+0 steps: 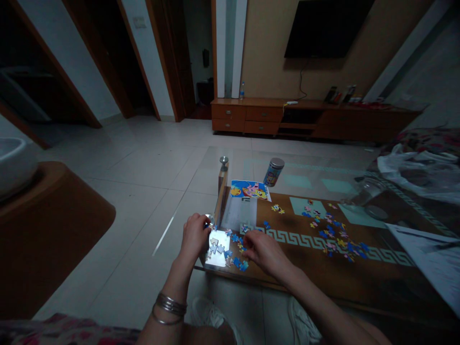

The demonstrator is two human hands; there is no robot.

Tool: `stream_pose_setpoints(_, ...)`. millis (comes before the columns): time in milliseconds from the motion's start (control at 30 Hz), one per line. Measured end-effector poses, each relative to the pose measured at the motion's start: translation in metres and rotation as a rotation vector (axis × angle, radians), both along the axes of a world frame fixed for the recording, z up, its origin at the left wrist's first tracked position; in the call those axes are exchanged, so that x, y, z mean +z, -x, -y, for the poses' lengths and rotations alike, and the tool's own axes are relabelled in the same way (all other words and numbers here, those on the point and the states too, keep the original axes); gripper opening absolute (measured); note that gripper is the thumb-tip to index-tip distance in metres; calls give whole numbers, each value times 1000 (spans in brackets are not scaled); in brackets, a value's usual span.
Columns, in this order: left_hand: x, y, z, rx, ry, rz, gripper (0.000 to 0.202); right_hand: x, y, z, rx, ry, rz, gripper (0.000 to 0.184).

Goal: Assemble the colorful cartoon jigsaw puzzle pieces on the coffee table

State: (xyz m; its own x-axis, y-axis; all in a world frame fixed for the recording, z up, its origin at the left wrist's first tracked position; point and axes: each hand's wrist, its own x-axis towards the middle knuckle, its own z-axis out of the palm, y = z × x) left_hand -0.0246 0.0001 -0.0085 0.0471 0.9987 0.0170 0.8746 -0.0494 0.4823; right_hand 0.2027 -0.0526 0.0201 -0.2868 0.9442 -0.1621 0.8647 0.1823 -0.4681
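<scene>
My left hand (196, 235) is at the near left corner of the glass table, its fingers pinched at a small blue-and-pale jigsaw piece (212, 227). My right hand (265, 250) hovers low over the table to the right, thumb and fingers pressed together; whatever is between them is hidden. Between the hands lie several loose pieces, among them a blue jigsaw piece (236, 262). A few grey-backed pieces (220, 249) rest face down on a bright white patch. Further right, a scattered pile of colourful jigsaw pieces (339, 244) covers the tabletop.
Beyond my hands lies a cartoon picture sheet (250, 189), beside an upright tin can (273, 172). A glass jar (370, 191) and printed papers (424, 254) are on the right. Across the floor stands a wooden TV cabinet (264, 115); a brown rounded stand (61, 230) is at left.
</scene>
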Motion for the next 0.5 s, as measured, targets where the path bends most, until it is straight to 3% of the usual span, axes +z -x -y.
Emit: stream_pose_setpoints(500,0,-1,3,9,-8,18,12,1,-3,2,56,-21,14,17)
